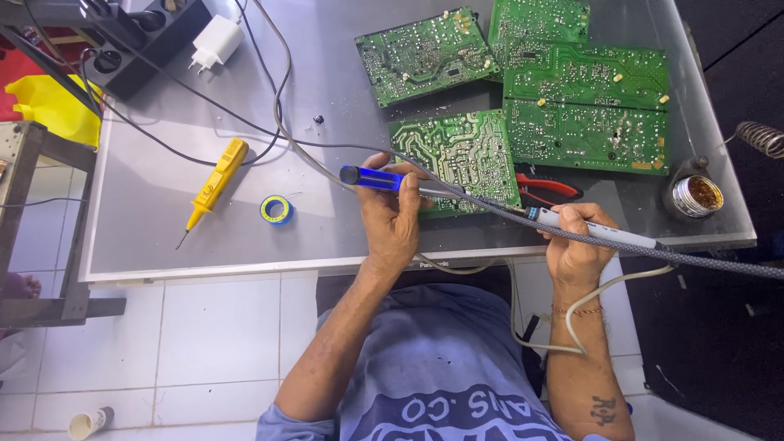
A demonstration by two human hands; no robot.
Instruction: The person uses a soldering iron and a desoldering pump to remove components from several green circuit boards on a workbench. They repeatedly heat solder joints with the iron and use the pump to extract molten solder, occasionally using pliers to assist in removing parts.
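My left hand [394,219] grips a tool with a blue handle [372,177], held level over the near edge of a green circuit board [461,151]. In my right hand [576,241] is a grey pen-shaped iron [600,232] whose braided cable [727,264] runs off to the right. The iron's tip points left at the board's near right corner. Both hands hover at the front edge of the grey table [163,204].
Three more green boards [584,106] lie at the back right. Red-handled pliers [547,188] sit beside the near board. A round tin [696,196], a coiled stand [761,137], a yellow tester pen [214,181], a tape roll [277,210], a white charger [216,43] and a power strip [143,37] surround them.
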